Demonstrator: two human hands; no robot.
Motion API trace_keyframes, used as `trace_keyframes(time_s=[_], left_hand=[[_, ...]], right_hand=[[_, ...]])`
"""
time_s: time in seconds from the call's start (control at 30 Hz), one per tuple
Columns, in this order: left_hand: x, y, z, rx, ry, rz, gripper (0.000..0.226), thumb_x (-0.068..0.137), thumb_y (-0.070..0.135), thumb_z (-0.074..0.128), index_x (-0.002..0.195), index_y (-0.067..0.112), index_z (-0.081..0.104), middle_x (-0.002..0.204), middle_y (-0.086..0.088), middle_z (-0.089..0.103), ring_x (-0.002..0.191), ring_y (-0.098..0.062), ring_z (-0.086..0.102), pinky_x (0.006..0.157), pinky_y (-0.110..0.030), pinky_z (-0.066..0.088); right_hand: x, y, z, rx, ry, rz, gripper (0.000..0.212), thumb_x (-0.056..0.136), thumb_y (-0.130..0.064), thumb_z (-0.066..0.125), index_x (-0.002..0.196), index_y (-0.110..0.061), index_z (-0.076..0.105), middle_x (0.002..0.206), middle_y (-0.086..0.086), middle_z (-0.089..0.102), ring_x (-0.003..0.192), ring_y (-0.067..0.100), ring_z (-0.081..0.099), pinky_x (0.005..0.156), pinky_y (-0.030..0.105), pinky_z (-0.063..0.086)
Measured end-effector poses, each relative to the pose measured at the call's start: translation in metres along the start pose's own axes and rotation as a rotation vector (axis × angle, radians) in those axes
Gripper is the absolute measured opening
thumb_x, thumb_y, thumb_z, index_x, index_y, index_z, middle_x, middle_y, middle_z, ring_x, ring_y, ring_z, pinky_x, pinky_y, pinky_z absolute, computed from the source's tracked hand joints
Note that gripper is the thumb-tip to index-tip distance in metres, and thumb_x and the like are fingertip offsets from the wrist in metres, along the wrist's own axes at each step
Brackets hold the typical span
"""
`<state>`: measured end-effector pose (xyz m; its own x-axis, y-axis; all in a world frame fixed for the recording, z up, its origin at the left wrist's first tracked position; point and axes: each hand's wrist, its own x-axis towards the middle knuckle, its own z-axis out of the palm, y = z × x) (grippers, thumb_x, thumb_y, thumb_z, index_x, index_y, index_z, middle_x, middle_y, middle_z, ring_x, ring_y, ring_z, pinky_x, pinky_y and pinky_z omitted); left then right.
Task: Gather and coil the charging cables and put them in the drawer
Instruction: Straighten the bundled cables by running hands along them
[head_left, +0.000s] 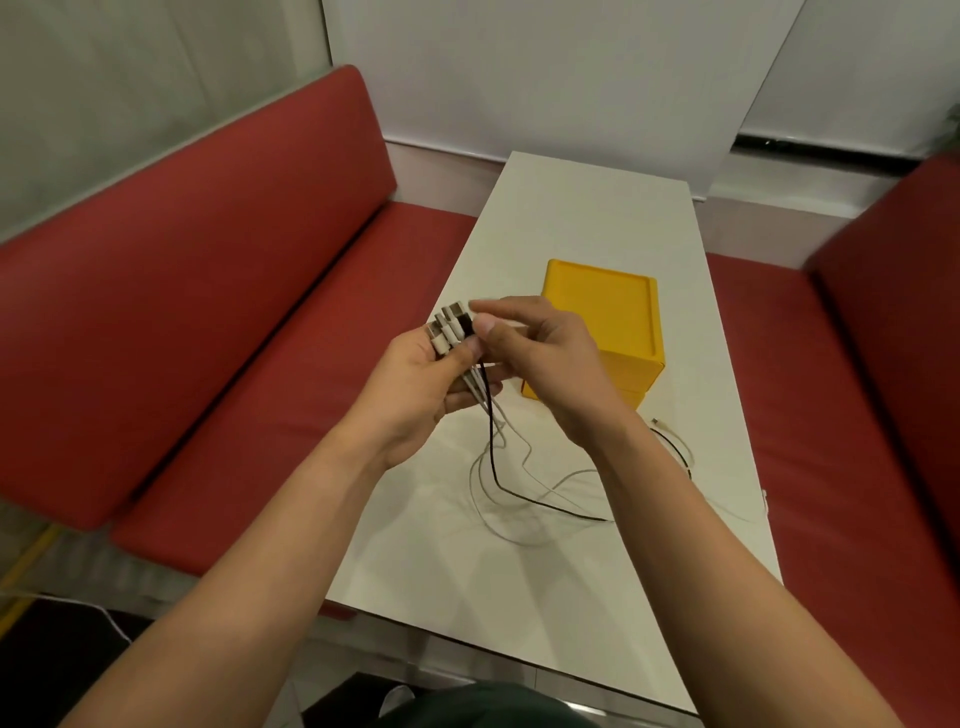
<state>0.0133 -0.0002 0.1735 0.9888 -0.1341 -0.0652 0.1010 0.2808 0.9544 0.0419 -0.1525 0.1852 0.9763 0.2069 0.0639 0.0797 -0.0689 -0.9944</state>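
L hand (431, 387) grips plug ends of thin white & black charging cables (451, 326), R hand (545, 358) pinches alongside; slack trails down toward wearer, yellow plastic drawer box (605, 312) just beyond.

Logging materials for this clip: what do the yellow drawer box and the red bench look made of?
The yellow drawer box looks like matte plastic: moulded rim, uniform colour. The red bench looks padded, probably vinyl or leatherette: smooth, soft sheen.

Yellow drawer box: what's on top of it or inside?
Nothing lies on the visible top of the yellow drawer box; the right hand hides its near-left part. The inside cannot be seen.
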Motion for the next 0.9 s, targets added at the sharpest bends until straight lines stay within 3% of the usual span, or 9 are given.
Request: trace_keyframes(time_s=[0.07, 0.13, 0.2, 0.33, 0.5, 0.6, 0.67, 0.73, 0.9], left_hand=[[0.002, 0.001, -0.002, -0.029, 0.077, 0.020, 0.010, 0.105, 0.013, 0.056, 0.105, 0.013, 0.067, 0.104, -0.009, 0.080, 0.102, -0.024, 0.077, 0.083, -0.031, 0.060], [0.005, 0.000, -0.006, 0.001, 0.139, 0.041, 0.008, 0.105, 0.013, 0.057, 0.103, 0.015, 0.064, 0.104, -0.008, 0.081, 0.102, -0.025, 0.077, 0.085, -0.032, 0.060], [0.007, -0.004, -0.008, 0.050, 0.156, 0.055, 0.007, 0.106, 0.015, 0.057, 0.104, 0.015, 0.064, 0.107, -0.010, 0.080, 0.102, -0.027, 0.077, 0.088, -0.034, 0.061], [0.007, -0.008, -0.009, 0.069, 0.214, 0.055, 0.013, 0.106, 0.016, 0.057, 0.101, 0.010, 0.067, 0.104, -0.008, 0.079, 0.083, -0.018, 0.074, 0.075, -0.027, 0.060], [0.006, -0.011, -0.010, 0.091, 0.218, 0.036, 0.013, 0.106, 0.019, 0.057, 0.100, 0.015, 0.068, 0.107, -0.003, 0.080, 0.088, -0.012, 0.071, 0.081, -0.028, 0.053], [0.009, -0.010, -0.012, 0.061, 0.203, 0.008, 0.010, 0.106, 0.022, 0.057, 0.105, 0.017, 0.065, 0.111, -0.002, 0.080, 0.083, -0.006, 0.067, 0.073, -0.024, 0.045], [0.011, -0.008, -0.014, -0.006, 0.194, -0.007, 0.008, 0.106, 0.020, 0.057, 0.107, 0.014, 0.064, 0.108, -0.003, 0.080, 0.074, -0.003, 0.066, 0.068, -0.020, 0.047], [0.012, -0.007, -0.016, -0.048, 0.187, -0.020, 0.008, 0.105, 0.019, 0.058, 0.108, 0.013, 0.063, 0.104, -0.003, 0.080, 0.080, -0.005, 0.070, 0.070, -0.018, 0.052], [0.009, -0.009, -0.020, -0.104, 0.192, -0.048, 0.003, 0.098, 0.006, 0.067, 0.099, 0.008, 0.069, 0.091, -0.006, 0.074, 0.082, -0.012, 0.071, 0.075, -0.020, 0.057]], right_hand=[[-0.007, 0.008, 0.001, -0.011, -0.037, 0.049, 0.042, 0.088, -0.026, 0.082, 0.127, -0.027, 0.066, 0.124, -0.004, 0.066, 0.099, 0.019, 0.074, 0.083, 0.035, 0.063], [-0.013, 0.018, 0.004, -0.042, -0.066, 0.047, 0.048, 0.083, -0.017, 0.086, 0.124, -0.021, 0.061, 0.115, -0.001, 0.070, 0.100, 0.020, 0.073, 0.081, 0.034, 0.063], [-0.015, 0.024, 0.008, -0.079, -0.055, 0.063, 0.041, 0.085, -0.013, 0.083, 0.119, -0.019, 0.063, 0.104, 0.003, 0.075, 0.092, 0.021, 0.075, 0.079, 0.035, 0.063], [-0.015, 0.027, 0.007, -0.211, -0.072, 0.078, 0.017, 0.098, -0.021, 0.069, 0.115, -0.022, 0.069, 0.087, 0.001, 0.080, 0.080, 0.013, 0.076, 0.081, 0.039, 0.059], [-0.020, 0.028, 0.005, -0.138, -0.108, 0.121, 0.010, 0.103, -0.020, 0.061, 0.110, -0.013, 0.060, 0.085, 0.003, 0.079, 0.071, 0.016, 0.070, 0.076, 0.039, 0.055], [-0.022, 0.032, 0.007, -0.096, -0.105, 0.086, 0.010, 0.104, -0.020, 0.059, 0.104, -0.011, 0.064, 0.079, 0.004, 0.074, 0.066, 0.015, 0.058, 0.069, 0.036, 0.049], [-0.025, 0.032, 0.009, -0.063, -0.091, 0.082, 0.014, 0.104, -0.021, 0.058, 0.103, -0.012, 0.069, 0.079, 0.004, 0.074, 0.067, 0.017, 0.053, 0.066, 0.034, 0.045], [-0.027, 0.030, 0.009, -0.057, -0.088, 0.089, 0.018, 0.103, -0.027, 0.061, 0.101, -0.014, 0.073, 0.078, 0.004, 0.075, 0.068, 0.019, 0.049, 0.065, 0.037, 0.042], [-0.022, 0.029, -0.001, -0.179, -0.046, 0.114, 0.011, 0.096, -0.024, 0.072, 0.094, -0.014, 0.073, 0.075, 0.003, 0.076, 0.060, 0.008, 0.055, 0.065, 0.036, 0.045]])
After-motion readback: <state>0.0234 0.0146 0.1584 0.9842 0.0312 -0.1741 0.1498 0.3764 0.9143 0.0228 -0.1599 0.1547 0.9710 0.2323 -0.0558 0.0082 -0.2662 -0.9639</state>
